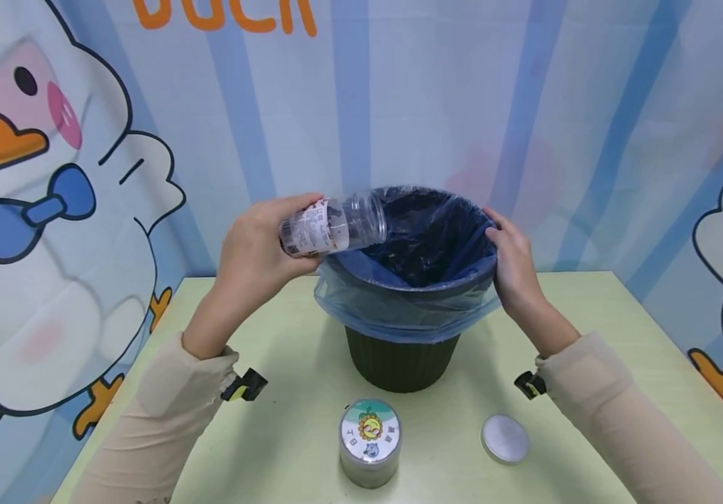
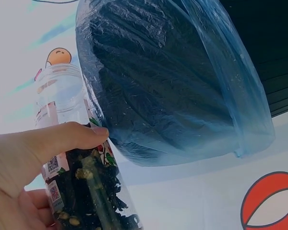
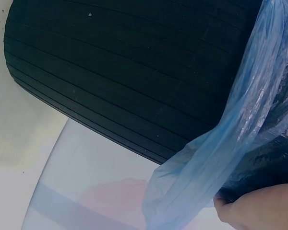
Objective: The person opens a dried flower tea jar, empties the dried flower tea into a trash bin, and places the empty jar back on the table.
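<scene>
My left hand (image 1: 260,241) grips a clear plastic jar (image 1: 330,225) with a printed label, tipped sideways so its uncapped mouth lies over the near-left rim of a black trash bin (image 1: 402,360). Dark dried bits and pale pieces (image 2: 91,191) fill the jar's lower part in the left wrist view. A blue plastic bag (image 1: 405,318) lines the bin and folds down over its rim. On the far side, my right hand (image 1: 515,269) holds the bin's right rim, fingers over the edge and bag; in the right wrist view only part of that hand (image 3: 261,208) shows.
On the pale green table, a round can (image 1: 370,444) with a sunflower picture on its top stands in front of the bin. A silver lid (image 1: 505,439) lies flat to its right. Behind the table hangs a cartoon duck backdrop (image 1: 437,91).
</scene>
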Available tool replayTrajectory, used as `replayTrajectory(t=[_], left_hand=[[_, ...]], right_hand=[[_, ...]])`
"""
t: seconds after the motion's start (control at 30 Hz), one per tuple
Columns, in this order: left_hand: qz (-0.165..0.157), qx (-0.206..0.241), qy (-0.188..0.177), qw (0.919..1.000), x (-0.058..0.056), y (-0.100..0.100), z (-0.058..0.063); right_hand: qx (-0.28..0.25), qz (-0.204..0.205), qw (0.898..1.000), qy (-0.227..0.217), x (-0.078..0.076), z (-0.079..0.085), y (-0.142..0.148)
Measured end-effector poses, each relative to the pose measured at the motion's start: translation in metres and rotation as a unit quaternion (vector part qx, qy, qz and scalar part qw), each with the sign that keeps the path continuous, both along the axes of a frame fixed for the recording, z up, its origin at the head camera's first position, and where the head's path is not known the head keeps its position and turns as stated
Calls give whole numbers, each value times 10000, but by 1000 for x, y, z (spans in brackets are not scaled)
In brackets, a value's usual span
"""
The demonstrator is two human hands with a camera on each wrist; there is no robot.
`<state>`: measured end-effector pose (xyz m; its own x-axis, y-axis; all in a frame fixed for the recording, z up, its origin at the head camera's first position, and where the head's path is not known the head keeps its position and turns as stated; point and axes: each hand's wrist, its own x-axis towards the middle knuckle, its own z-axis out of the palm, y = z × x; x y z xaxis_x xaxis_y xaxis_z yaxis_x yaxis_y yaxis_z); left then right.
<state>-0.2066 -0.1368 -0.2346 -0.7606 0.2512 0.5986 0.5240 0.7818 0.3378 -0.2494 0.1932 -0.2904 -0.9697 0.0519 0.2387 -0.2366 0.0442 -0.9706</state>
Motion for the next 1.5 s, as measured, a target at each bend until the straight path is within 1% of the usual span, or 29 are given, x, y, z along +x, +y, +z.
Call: replayTrajectory(t=[0.23,0.47,0.57,0.87,1.3,1.5], left_hand=[[19,-194,29,9998,-3,4,4],[64,-299,83,9995,-4,5,6],[85,-375,141,9992,-4,6,7],[184,-675,528,9962,-7,10,9],[108,-1027,1031,9893,-12,13,7],[165,-1210,1150,9858,-15,14,7]], right_hand=[[259,-26,9997,1,1,0,2],[176,24,9998,-12,1,0,2],[261,9,9997,-4,2,-1,2],[453,26,9989,68,2,-2,3],[559,44,9984,83,2,-3,5],[597,57,9982,91,2,-3,4]])
